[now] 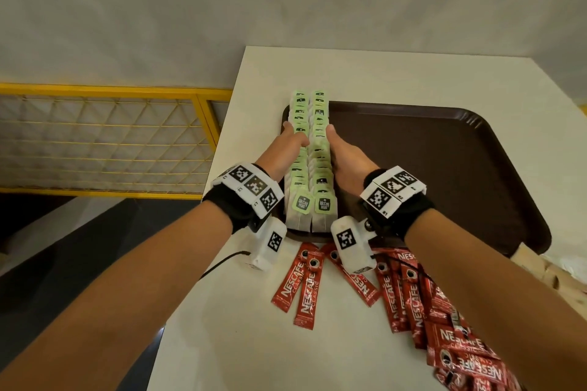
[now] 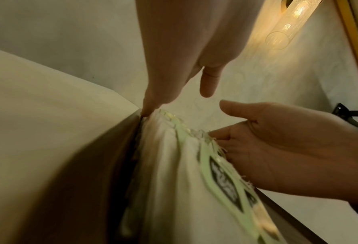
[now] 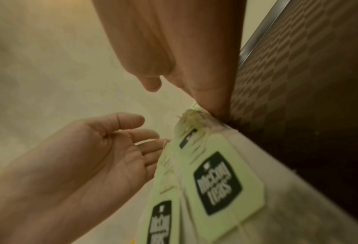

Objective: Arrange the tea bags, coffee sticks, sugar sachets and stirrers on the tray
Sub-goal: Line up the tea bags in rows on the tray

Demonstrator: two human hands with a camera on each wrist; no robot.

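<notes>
While both hands press flat, fingers straight, the left hand (image 1: 286, 144) and right hand (image 1: 344, 154) flank tea bags (image 1: 309, 155) along the tray (image 1: 444, 152) left edge; uneven pressure risks toppling rows.

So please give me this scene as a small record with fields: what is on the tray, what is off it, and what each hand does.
tray: brown, on the white table
tea bags: two long rows along the tray's left edge
left hand: fingers straight, pressing the outer side of the left row
right hand: fingers straight, pressing the outer side of the right row
coffee sticks: red, loose on the table near the tray, none on it
sugar, stirrers: cannot tell
</notes>
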